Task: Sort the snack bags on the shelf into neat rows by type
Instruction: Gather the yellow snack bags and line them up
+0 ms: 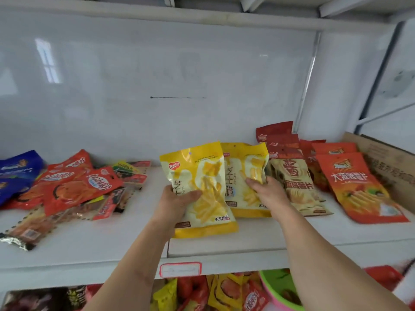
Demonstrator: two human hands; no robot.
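Your left hand [177, 204] grips one yellow snack bag [202, 194], thumb curled across its front, long axis upright. Just right of those fingers, your right hand [267, 191] presses curled fingers on the second yellow bag [243, 176], standing against the brown-and-red bags [294, 182]; left hand nearer.

white shelf [94, 245] | snack bags [357, 187] lying across it

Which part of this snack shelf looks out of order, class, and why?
The heap on the left: orange-red bags, small packets and a blue bag lie tilted and overlapping, with types mixed. On the right, the red bags already stand in overlapping rows, and both hands hold yellow bags between them.
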